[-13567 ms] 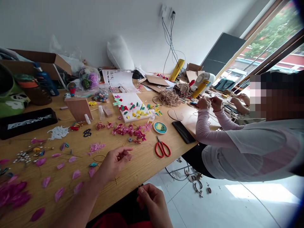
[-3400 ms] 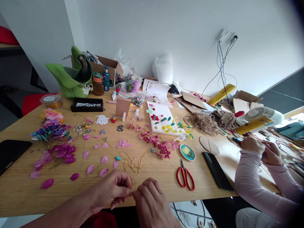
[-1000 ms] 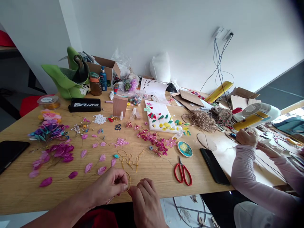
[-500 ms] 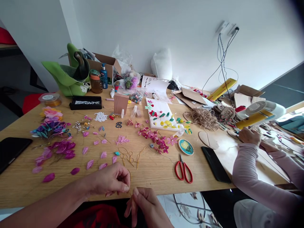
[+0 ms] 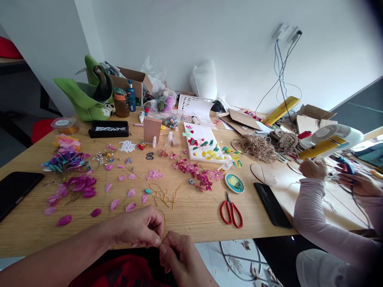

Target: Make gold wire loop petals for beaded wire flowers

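Note:
Over the table's front edge, my left hand (image 5: 143, 226) is closed in a pinch, with a thin gold wire (image 5: 164, 217) curving up behind its fingers. My right hand (image 5: 182, 255) is also pinched, thumb and forefinger meeting the left fingertips on the wire; the wire's end is hidden there. Just beyond lie twisted gold wire pieces (image 5: 164, 196) and a small turquoise piece (image 5: 149, 191). Pink petals (image 5: 131, 207) are scattered to the left of them. Red-handled scissors (image 5: 231, 213) rest to the right, blades pointing away.
Magenta petals (image 5: 80, 185), a flower spray (image 5: 197, 171) and a white foam board (image 5: 206, 143) with flowers lie farther back. Phones (image 5: 272, 205) lie on both sides. At the right, a co-worker's hands (image 5: 314, 169) work near a white fan (image 5: 332, 137); one holds a blue tool (image 5: 345, 163).
My right hand has moved up and left, so its fingertips now meet the left ones. The co-worker's right hand has swung outward, showing a blue tool.

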The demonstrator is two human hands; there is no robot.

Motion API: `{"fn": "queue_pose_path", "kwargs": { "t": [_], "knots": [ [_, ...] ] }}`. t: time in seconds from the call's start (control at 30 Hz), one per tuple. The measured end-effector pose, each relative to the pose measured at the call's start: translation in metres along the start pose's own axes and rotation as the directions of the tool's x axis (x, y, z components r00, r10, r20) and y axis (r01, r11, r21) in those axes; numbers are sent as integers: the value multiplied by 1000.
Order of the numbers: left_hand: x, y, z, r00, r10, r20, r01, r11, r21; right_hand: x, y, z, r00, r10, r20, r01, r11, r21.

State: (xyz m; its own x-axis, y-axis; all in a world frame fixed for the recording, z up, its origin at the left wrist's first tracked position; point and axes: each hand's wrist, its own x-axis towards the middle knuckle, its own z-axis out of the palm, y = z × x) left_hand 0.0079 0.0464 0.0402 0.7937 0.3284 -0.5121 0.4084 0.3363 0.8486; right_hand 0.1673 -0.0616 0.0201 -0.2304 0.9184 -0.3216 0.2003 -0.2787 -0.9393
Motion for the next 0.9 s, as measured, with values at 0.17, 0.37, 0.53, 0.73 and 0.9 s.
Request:
{"fn": "queue_pose_path", "kwargs": {
  "t": [0.17,0.37,0.53,0.73,0.9],
  "knots": [
    [3,-1,-4,1000,-1,-26,1,1000,19,-1,10,1,1000,20,-24,-13,965,264],
    [-1,7,-7,999,4,-37,1,991,131,-1,23,-1,991,130,41,-132,837,531],
    [-3,8,-2,998,28,-55,-16,977,211,2,23,5,988,102,119,-154,758,634],
    [-5,9,3,992,61,-114,-32,969,245,-3,23,8,999,34,-27,-20,914,406],
    [-7,9,3,992,13,-123,7,987,159,-12,27,10,914,-292,-283,215,937,-275]
  ]
}}
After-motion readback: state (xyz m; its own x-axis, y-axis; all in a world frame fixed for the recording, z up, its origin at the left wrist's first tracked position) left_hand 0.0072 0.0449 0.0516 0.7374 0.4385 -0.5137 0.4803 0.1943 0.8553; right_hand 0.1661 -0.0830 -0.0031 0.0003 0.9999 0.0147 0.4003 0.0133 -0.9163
